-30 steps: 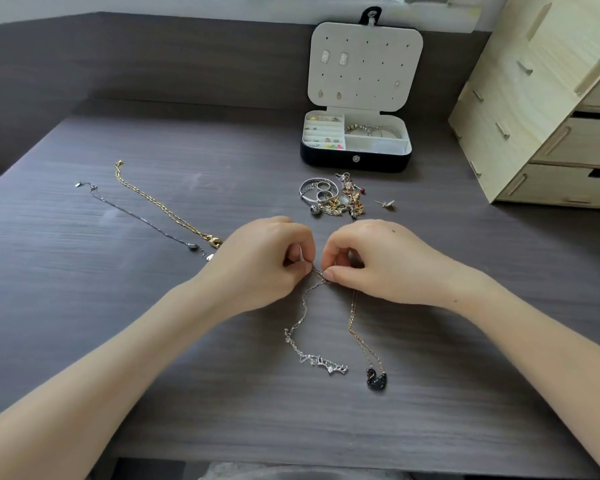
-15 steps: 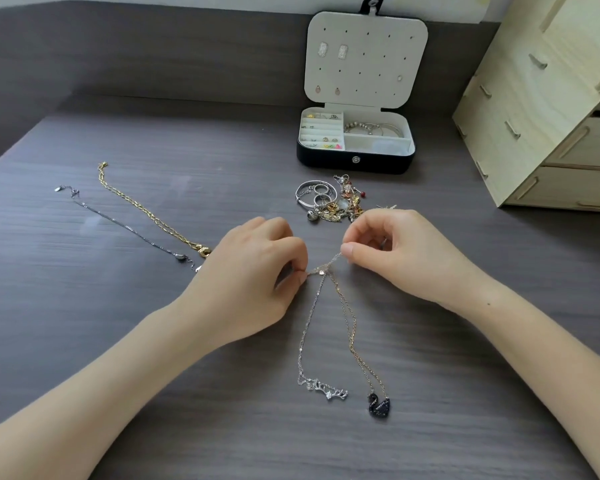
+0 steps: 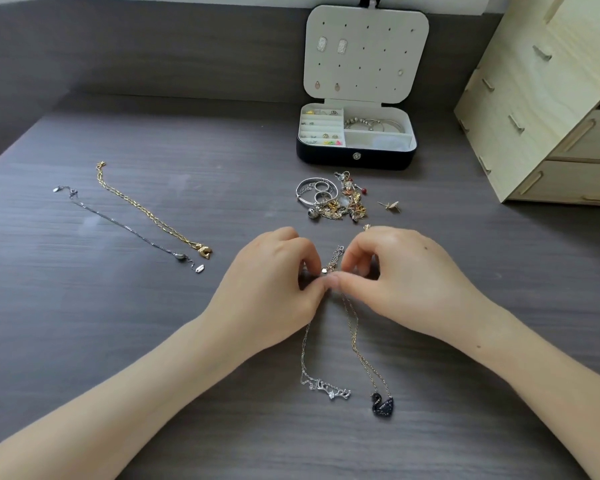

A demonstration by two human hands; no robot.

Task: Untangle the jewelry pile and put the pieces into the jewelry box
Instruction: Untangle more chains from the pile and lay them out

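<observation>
Grey desk (image 3: 84,341): fingertips have closed together again, left hand (image 3: 274,289) and right hand (image 3: 406,282) both pinching the knot (image 3: 333,263) joining silver chain (image 3: 326,389) and swan chain (image 3: 382,405), which trail toward the person. Pile (image 3: 333,199) lies beyond, before the open box (image 3: 326,157).

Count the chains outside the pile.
4: gold chain and dark chain lie left; silver chain and swan chain in left hand and right hand. Pile may hide more.
</observation>
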